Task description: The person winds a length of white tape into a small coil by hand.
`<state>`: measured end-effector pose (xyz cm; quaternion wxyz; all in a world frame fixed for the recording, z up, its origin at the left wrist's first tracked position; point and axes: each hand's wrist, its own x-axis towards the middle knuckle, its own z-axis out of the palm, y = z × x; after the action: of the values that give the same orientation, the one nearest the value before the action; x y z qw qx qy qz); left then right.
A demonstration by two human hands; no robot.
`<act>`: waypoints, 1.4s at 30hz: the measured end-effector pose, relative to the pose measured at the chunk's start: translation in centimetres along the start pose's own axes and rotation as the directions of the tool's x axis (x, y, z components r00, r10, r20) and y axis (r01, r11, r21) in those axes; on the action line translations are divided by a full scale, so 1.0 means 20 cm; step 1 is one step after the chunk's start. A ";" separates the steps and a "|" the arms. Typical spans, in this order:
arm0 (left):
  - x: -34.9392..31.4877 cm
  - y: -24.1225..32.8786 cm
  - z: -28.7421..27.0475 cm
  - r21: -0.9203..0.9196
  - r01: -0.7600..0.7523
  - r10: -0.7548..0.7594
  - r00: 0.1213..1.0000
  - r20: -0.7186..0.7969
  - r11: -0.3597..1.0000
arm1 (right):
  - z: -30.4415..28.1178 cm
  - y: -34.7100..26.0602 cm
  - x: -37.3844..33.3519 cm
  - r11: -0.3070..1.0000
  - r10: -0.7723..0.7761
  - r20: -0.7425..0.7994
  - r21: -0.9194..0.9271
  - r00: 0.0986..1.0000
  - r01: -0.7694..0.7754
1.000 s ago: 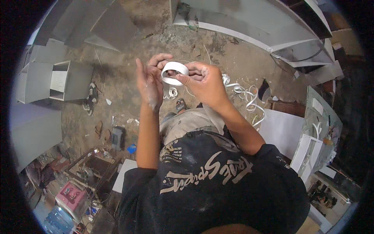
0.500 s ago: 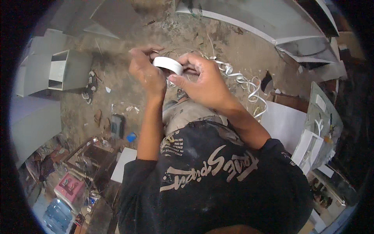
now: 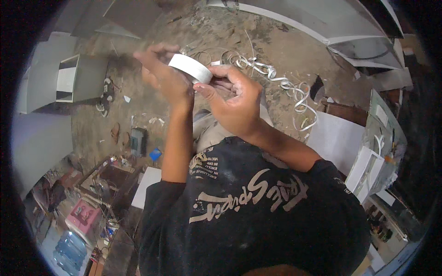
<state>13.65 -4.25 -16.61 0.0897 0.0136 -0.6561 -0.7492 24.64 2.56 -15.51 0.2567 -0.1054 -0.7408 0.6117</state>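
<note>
A white roll of flat strip (image 3: 195, 69), like edge banding, is held up in front of me between both hands. My right hand (image 3: 237, 94) grips its right side, thumb on the near edge and fingers bent behind. My left hand (image 3: 168, 80) cups the left end of the roll, its fingers bent loosely about the far side and slightly blurred. The left thumb and part of the roll's inner side are hidden. Beyond my right hand, loose white strip (image 3: 299, 99) lies in curls on the dirty floor (image 3: 271, 46).
Grey cabinet boxes (image 3: 85, 80) stand at the left. A large pale panel (image 3: 294, 20) lies at the far right, and a white board (image 3: 336, 138) nearer. Sandals (image 3: 115, 132), a grey case (image 3: 138, 140), a pink stool (image 3: 83, 218) and a blue water bottle (image 3: 70, 250) are at left.
The roll and both hands have moved slightly left and away from me. The left fingers reach farther left, and the roll shows more of its outer face.
</note>
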 end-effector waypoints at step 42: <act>0.02 0.02 0.05 0.087 -0.047 0.019 0.953 0.301 0.995 | -0.12 0.09 0.22 0.912 0.033 0.212 0.393 0.977 -0.116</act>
<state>13.19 -3.36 -16.08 0.0007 -0.1070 -0.6965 -0.7095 21.92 7.06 -15.94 0.1733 -0.0164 -0.6165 0.7679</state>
